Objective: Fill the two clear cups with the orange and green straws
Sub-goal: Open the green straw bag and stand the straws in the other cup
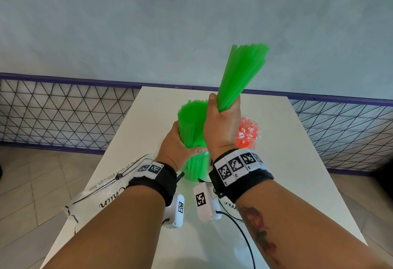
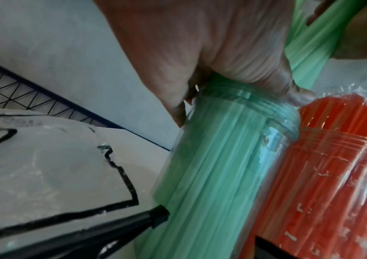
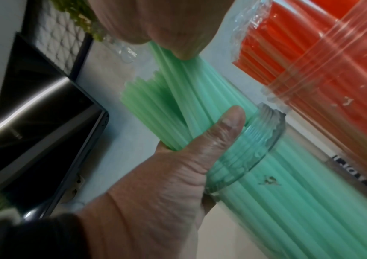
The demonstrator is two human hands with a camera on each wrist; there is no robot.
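On the white table [image 1: 287, 162] stands a clear cup [image 1: 195, 170] packed with green straws [image 1: 191, 119]. My left hand [image 1: 180, 143] grips those straws just above the rim [image 2: 255, 105]; its thumb [image 3: 224, 129] lies across them. Higher up, my right hand [image 1: 223, 119] clutches a second green bundle [image 1: 240, 73], whose tips lean up and right. Its lower ends are hidden behind the hand. Right beside the first cup, the other clear cup [image 2: 333, 175] holds orange straws [image 1: 246, 132] topped with crinkled clear wrap [image 3: 246, 19].
A clear printed plastic bag [image 1: 106, 192] lies on the table's near left part, close to my left wrist. A wire-mesh fence [image 1: 53, 115] with a purple rail runs behind the table. Camera cables hang by my right forearm.
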